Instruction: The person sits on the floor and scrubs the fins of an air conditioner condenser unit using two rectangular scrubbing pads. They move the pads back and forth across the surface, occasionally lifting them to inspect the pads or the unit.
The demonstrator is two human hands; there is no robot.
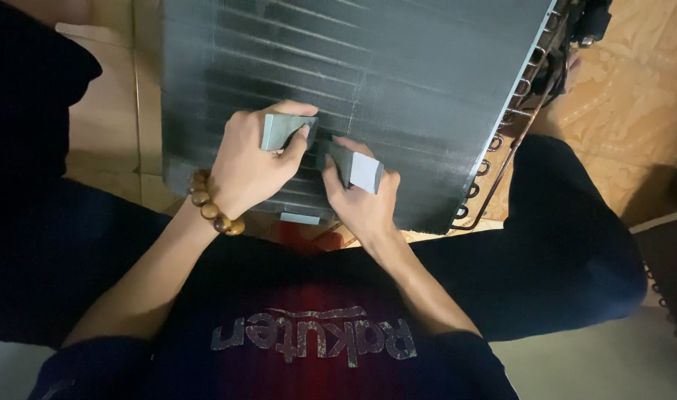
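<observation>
**Here: two hands with grey blocks on a finned coil panel**

Nearest: the person's dark shirt with a printed pale emblem on the chest, and dark trouser legs spread left and right.

Left hand point(246, 167): closed around a small grey block point(283, 131), thumb and fingers wrapped about it, a wooden bead bracelet point(214, 204) on the wrist. Block pressed against the panel face.

Right hand point(364, 200): closed on a second grey block point(359, 169), its pale end face turned towards the camera; this block also touches the panel.

The two blocks sit just beside each other, near the panel's near edge, left hand slightly farther in than right.

Finned coil panel point(397, 81): dark grey, wide and flat, lying directly ahead of both hands and extending far; its fin rows run left to right. Both hands reach it equally.

Small grey tab point(300, 218): at the near edge, between the wrists.

Copper tube bends point(494, 148): a row along the right side of the panel.

Floor point(627, 81): tan, patterned, at far right.
</observation>
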